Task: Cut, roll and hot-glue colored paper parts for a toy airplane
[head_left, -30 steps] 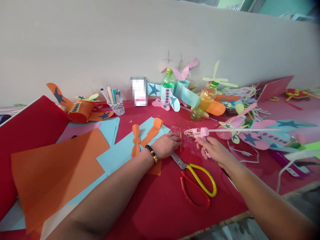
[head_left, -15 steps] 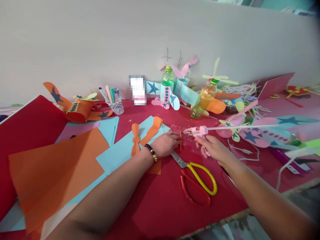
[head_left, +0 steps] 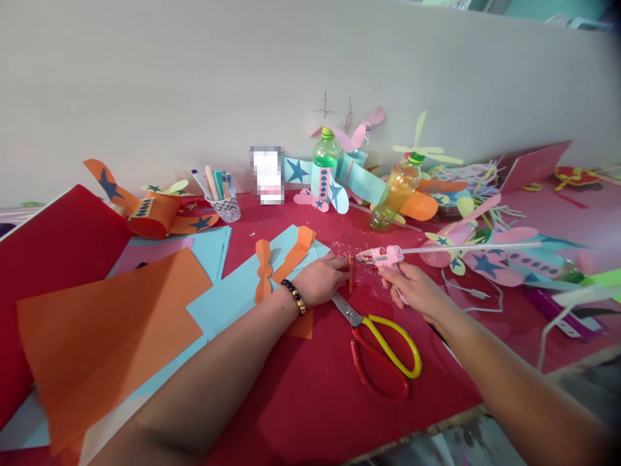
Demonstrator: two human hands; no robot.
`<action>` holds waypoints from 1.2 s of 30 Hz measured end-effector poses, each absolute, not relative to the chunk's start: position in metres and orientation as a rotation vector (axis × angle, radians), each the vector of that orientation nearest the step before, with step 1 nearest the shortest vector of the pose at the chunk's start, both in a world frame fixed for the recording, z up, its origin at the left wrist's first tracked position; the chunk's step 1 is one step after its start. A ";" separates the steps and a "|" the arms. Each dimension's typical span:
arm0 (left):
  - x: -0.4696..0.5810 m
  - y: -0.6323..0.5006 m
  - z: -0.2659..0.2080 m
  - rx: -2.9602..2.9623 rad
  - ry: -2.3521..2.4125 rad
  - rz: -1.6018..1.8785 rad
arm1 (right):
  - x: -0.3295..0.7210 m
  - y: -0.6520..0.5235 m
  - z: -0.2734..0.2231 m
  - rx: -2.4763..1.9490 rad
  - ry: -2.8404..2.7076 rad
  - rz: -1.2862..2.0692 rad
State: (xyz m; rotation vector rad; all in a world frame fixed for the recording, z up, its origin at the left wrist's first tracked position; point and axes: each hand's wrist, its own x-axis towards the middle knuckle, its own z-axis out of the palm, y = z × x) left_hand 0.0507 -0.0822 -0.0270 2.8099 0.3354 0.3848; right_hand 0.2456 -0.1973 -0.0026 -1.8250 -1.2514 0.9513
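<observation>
My right hand [head_left: 410, 283] is closed around a pink hot glue gun [head_left: 388, 257], a clear glue stick [head_left: 466, 247] jutting from its back. Its nozzle touches or nearly touches the top of a narrow orange paper strip [head_left: 351, 275]. That strip stands at the fingertips of my left hand [head_left: 323, 279], whose fingers are closed on it. Scissors [head_left: 358, 318] with one yellow and one red handle lie just below, their blade tips hidden under my left hand. Beside my left wrist are an orange propeller-shaped cutout [head_left: 263, 268] and a folded orange paper piece [head_left: 297, 252].
Blue paper [head_left: 228, 294] and a large orange sheet [head_left: 116, 336] cover the left side. A pen cup [head_left: 228, 207], a blurred-out upright panel [head_left: 266, 175] and several decorated bottle planes, one with a green cap [head_left: 326, 152], stand along the wall. A white cable [head_left: 499, 294] lies right.
The glue gun has shifted very slightly left, its nozzle closer to the top of the orange strip. My left hand stays in place.
</observation>
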 end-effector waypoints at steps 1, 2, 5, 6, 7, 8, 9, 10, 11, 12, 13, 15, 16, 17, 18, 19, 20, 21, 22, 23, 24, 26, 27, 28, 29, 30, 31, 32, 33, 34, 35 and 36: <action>0.051 -0.082 -0.027 2.809 0.335 0.387 | 0.246 -0.197 -0.002 -1.823 -1.252 0.955; 0.051 -0.082 -0.027 2.808 0.335 0.388 | 0.246 -0.197 -0.002 -1.825 -1.252 0.955; 0.051 -0.082 -0.027 2.800 0.330 0.384 | 0.246 -0.200 -0.003 -1.830 -1.239 0.955; 0.051 -0.082 -0.027 2.797 0.329 0.383 | 0.246 -0.201 -0.003 -1.827 -1.232 0.961; 0.051 -0.082 -0.027 2.798 0.327 0.383 | 0.246 -0.203 -0.002 -1.822 -1.226 0.972; 0.051 -0.082 -0.027 2.800 0.325 0.382 | 0.245 -0.204 -0.001 -1.817 -1.221 0.983; 0.051 -0.082 -0.027 2.805 0.323 0.382 | 0.244 -0.206 0.000 -1.814 -1.218 0.992; 0.051 -0.082 -0.027 2.811 0.321 0.380 | 0.243 -0.207 0.001 -1.812 -1.219 1.002; 0.051 -0.082 -0.028 2.816 0.320 0.377 | 0.242 -0.208 0.002 -1.812 -1.221 1.009; 0.051 -0.082 -0.028 2.820 0.319 0.376 | 0.241 -0.208 0.003 -1.813 -1.223 1.014; 0.052 -0.082 -0.028 2.822 0.320 0.379 | 0.240 -0.209 0.004 -1.815 -1.224 1.018; 0.052 -0.082 -0.028 2.821 0.322 0.386 | 0.239 -0.210 0.006 -1.825 -1.230 1.019; 0.052 -0.082 -0.028 2.819 0.325 0.386 | 0.239 -0.211 0.006 -1.831 -1.232 1.016; 0.052 -0.082 -0.028 2.817 0.328 0.386 | 0.239 -0.212 0.006 -1.837 -1.234 1.014; 0.052 -0.081 -0.028 2.815 0.331 0.383 | 0.239 -0.213 0.006 -1.843 -1.236 1.014; 0.052 -0.081 -0.028 2.812 0.331 0.381 | 0.239 -0.214 0.006 -1.848 -1.235 1.015; 0.052 -0.081 -0.028 2.809 0.328 0.382 | 0.239 -0.215 0.006 -1.851 -1.233 1.019; 0.052 -0.081 -0.028 2.805 0.323 0.384 | 0.239 -0.216 0.006 -1.851 -1.231 1.025; 0.052 -0.080 -0.029 2.800 0.318 0.389 | 0.239 -0.217 0.006 -1.849 -1.227 1.033; 0.052 -0.080 -0.029 2.794 0.314 0.393 | 0.239 -0.218 0.006 -1.846 -1.224 1.042; 0.052 -0.080 -0.029 2.788 0.312 0.397 | 0.238 -0.219 0.006 -1.842 -1.221 1.049; 0.052 -0.080 -0.030 2.779 0.315 0.401 | 0.238 -0.221 0.007 -1.836 -1.217 1.062; 0.052 -0.080 -0.030 2.777 0.318 0.403 | 0.237 -0.222 0.007 -1.835 -1.216 1.066; 0.052 -0.080 -0.030 2.778 0.320 0.404 | 0.237 -0.223 0.007 -1.833 -1.216 1.069; 0.052 -0.080 -0.030 2.780 0.321 0.405 | 0.236 -0.224 0.007 -1.832 -1.213 1.073; 0.052 -0.080 -0.030 2.782 0.323 0.407 | 0.236 -0.225 0.007 -1.831 -1.206 1.082; 0.052 -0.080 -0.030 2.786 0.324 0.409 | 0.236 -0.226 0.007 -1.829 -1.194 1.095; 0.052 -0.081 -0.030 2.789 0.324 0.410 | 0.236 -0.227 0.007 -1.828 -1.179 1.112; 0.052 -0.081 -0.030 2.791 0.325 0.411 | 0.235 -0.229 0.007 -1.826 -1.165 1.129; 0.052 -0.081 -0.029 2.794 0.326 0.411 | 0.235 -0.231 0.007 -1.823 -1.154 1.141; 0.052 -0.081 -0.029 2.795 0.324 0.410 | 0.235 -0.232 0.008 -1.822 -1.150 1.146; 0.052 -0.082 -0.029 2.796 0.319 0.408 | 0.234 -0.234 0.008 -1.825 -1.153 1.145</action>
